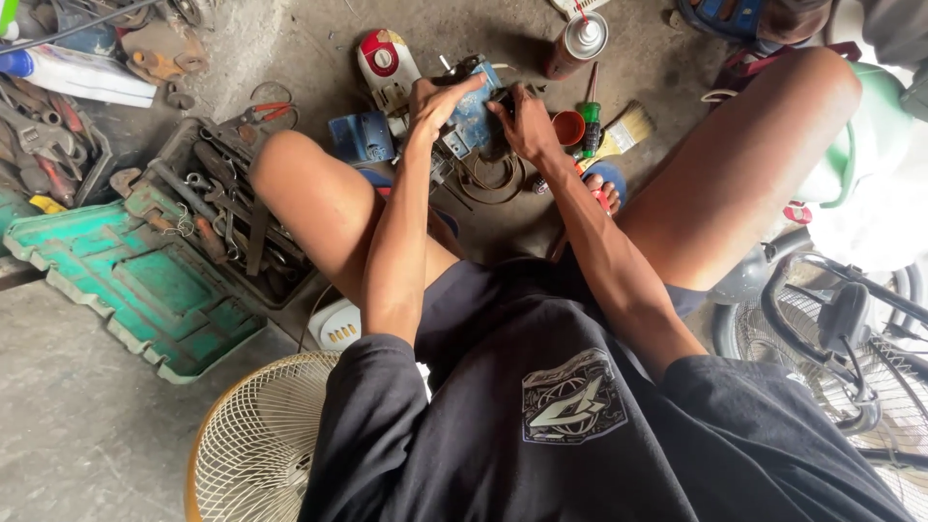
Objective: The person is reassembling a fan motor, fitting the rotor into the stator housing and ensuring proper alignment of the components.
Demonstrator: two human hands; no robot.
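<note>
Beyond the cream fan guard (253, 440), left hand (440, 101) and right hand (527, 121) both clamp the blue motor housing (474, 116); disassembly appears underway, requiring a steady hold.

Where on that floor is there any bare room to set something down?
Bare grey concrete floor lies below the green plastic toolbox lid, left of the cream wire fan guard. It is crowded around both hands.

Green toolbox lid (145, 285), spray can (578, 43), paintbrush (623, 130)
</note>
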